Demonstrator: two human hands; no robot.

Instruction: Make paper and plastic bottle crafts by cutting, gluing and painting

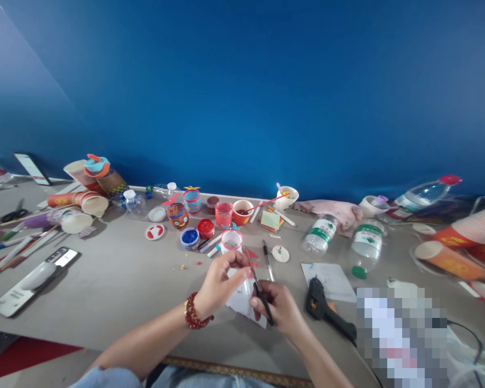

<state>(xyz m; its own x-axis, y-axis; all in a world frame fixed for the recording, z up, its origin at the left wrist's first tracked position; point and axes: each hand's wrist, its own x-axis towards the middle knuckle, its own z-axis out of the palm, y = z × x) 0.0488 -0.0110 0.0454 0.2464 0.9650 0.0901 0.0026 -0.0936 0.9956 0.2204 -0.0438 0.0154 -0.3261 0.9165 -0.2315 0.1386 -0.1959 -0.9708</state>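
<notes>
1. Black glue gun (318, 300) lies right of white paper sheet (239, 303); black-and-clear pen (267, 260) just beyond sheet.
2. Two clear plastic bottles with green-white labels (322, 233), farther right of sheet.
3. Beyond sheet: one round tub, blue paint (189, 236); one round tub, red paint (206, 228).
4. Black-handled scissors (262, 302) over sheet, right hand (283, 308) clamped on them; left hand (220, 281) curled, can't tell if pinching.

A craft workspace: a grey table (125, 291) carries a round pot of blue paint (189, 237) beyond the fingers (231, 260), a black plastic glue gun (317, 302) to their right.
</notes>
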